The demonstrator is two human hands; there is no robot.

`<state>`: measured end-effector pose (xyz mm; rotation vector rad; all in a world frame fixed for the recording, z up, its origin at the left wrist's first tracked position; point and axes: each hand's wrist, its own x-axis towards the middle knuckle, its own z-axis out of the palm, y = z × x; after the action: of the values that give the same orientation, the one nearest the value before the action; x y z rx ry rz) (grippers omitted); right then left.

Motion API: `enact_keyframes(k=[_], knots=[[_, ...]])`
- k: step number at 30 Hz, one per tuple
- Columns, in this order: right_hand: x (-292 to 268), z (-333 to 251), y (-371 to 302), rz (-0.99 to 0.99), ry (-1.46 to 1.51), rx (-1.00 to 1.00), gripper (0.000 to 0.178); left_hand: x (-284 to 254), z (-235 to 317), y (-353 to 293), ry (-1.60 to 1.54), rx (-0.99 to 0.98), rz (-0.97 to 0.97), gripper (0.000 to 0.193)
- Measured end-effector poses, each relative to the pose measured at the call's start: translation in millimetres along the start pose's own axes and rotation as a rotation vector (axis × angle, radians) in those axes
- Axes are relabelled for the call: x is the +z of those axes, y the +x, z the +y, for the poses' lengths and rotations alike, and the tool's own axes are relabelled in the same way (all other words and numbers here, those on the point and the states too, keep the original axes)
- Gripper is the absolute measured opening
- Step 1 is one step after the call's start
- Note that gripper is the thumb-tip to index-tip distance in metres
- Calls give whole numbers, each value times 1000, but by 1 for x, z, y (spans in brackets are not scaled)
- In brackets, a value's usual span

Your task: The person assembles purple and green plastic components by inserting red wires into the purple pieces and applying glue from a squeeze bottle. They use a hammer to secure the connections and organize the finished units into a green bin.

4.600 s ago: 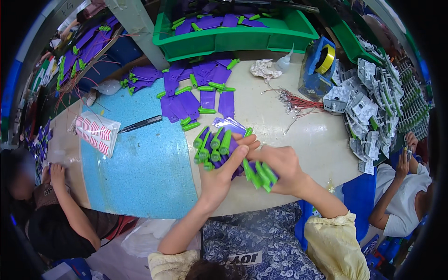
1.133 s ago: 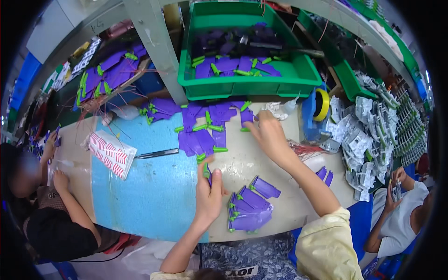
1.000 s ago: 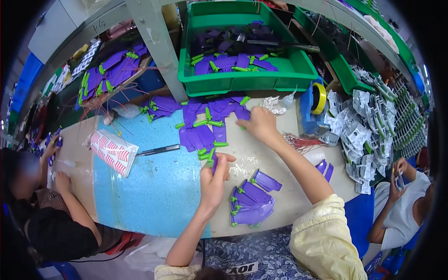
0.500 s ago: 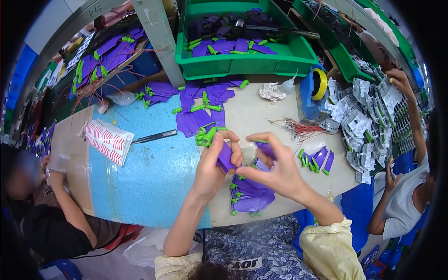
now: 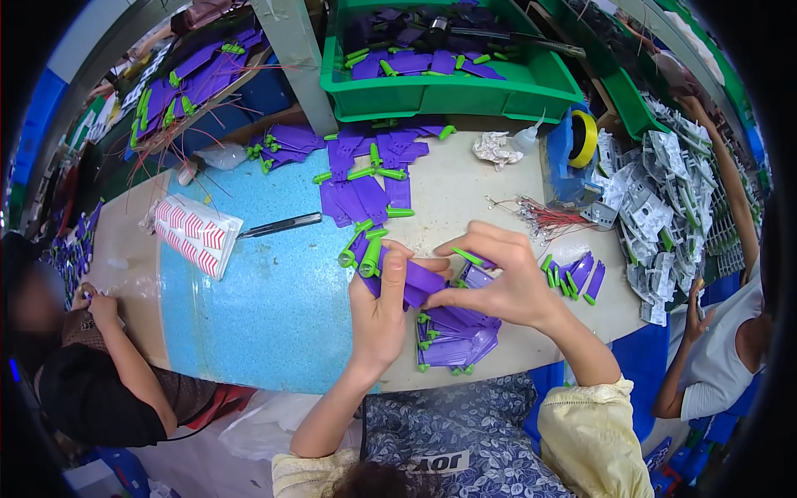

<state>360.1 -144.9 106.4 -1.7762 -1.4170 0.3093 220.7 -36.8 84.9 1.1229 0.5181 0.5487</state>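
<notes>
Clasps in the left hand [image 5: 379, 319] a small bundle of flat purple plastic blades with green cylindrical ends [image 5: 422, 285], with the thumb pressed over the blades and the green ends standing out to the left of it. Holds in the right hand [image 5: 515, 280], just beside, a single purple piece with a slim green end [image 5: 474, 258], within the bent fingers; cannot tell how firmly, because of the fingers around it. Has on the pale table top [image 5: 465, 187], partly under the right hand, a fanned group of similar purple blades [image 5: 461, 344], and further right a smaller cluster of narrow purple blades with green tips [image 5: 581, 272]. Shows also, beyond the left hand, an overlapping spread of purple blades [image 5: 354, 199], in front of a green plastic tray [image 5: 448, 100].

Appears light and rather stiff, judging by the thin, flat form. Is probably slippery too, from the gloss, and so apt to slide when bundled. Better to take hold across the broad middle of the blades, or at the thicker green ends, and not to bend the thin edges, possibly fragile.
</notes>
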Motion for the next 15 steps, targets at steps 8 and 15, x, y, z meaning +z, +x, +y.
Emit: enact_keyframes(k=[8, 15], knots=[[6, 16, 12, 251, -253, -43, 20, -59, -12, -9, 287, -99, 54, 32], [99, 61, 88, 70, -403, 266, 34, -59, -25, -14, -98, -133, 191, 26]])
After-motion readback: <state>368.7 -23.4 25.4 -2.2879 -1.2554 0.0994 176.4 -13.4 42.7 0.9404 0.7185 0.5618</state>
